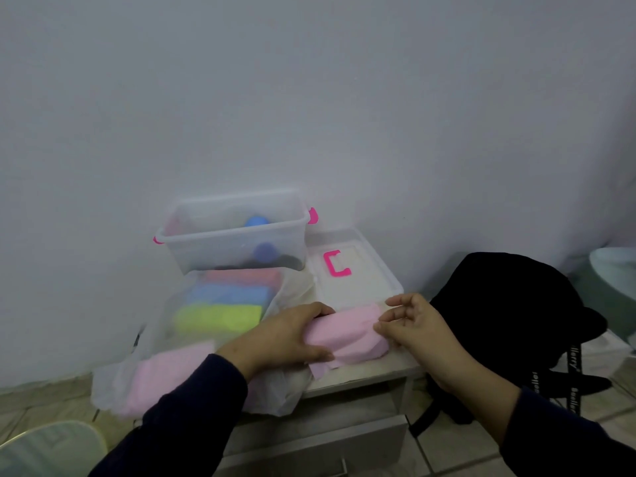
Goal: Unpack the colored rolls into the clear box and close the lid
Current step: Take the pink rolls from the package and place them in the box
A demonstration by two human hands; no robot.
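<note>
Plain grey-white wall behind a small white cabinet (361,375) with drawers; tiled floor around it, a black bag (516,304) just right of it.

My left hand (278,339) is curled around the near-left end of a pink roll (347,333), thumb below and fingers over the top, holding it. My right hand (413,321) is half open at the roll's right end, fingertips touching or nearly touching it; I cannot tell whether it grips. The roll lies at the cabinet's front edge, long axis running left-right, slightly tilted.

Clear box (237,235) stands at the back-left corner against the wall, open, pink latches on its ends, two blue round things inside. It lies up and left of the roll, nearer my left hand. Its lid (358,270) lies flat to the right of it, pink handle up.

Between my left hand and the box sits the translucent bag (165,339) with yellow, blue and orange-red rolls (220,316) and another pink one at the front-left, overhanging the edge.

Judgement: the path to the box passes over the bag; open room is above, so lift, then carry back-left.
</note>
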